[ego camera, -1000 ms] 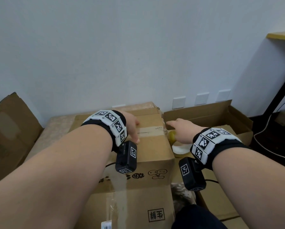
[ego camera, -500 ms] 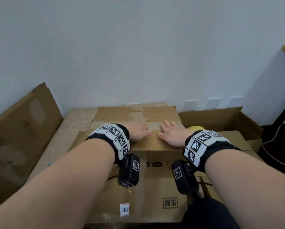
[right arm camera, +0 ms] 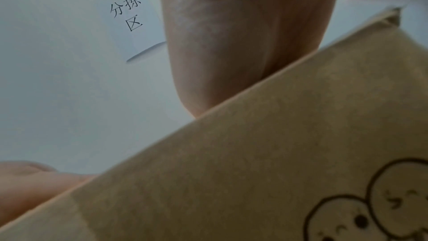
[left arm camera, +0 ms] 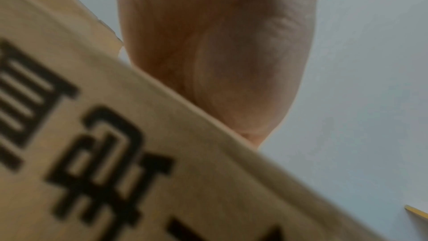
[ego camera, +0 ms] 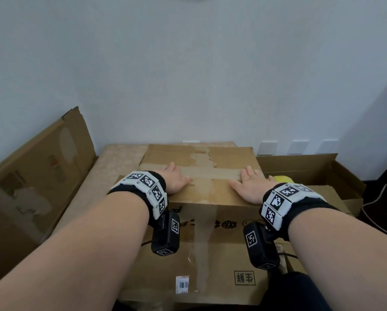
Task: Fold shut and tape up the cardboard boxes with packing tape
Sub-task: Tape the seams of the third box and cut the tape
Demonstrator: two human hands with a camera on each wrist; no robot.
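I've got both grips flat, fingers straight: left hand point(ego camera: 175, 179) and right hand point(ego camera: 252, 187) press the cardboard box point(ego camera: 201, 191) top, tape strip point(ego camera: 212, 173) running between them, near edge just behind my wrists.

Soft even light — wrist cams blurry.

A packing or sorting room in a plain office-like space: a bare white wall point(ego camera: 188, 75) with a row of white sockets point(ego camera: 297, 147), used cardboard boxes point(ego camera: 210, 221) standing close together, flattened cardboard point(ego camera: 37, 176) leaning at the left, and a paper sign point(right arm camera: 129, 17) reading 分拣区 (sorting area) on the wall
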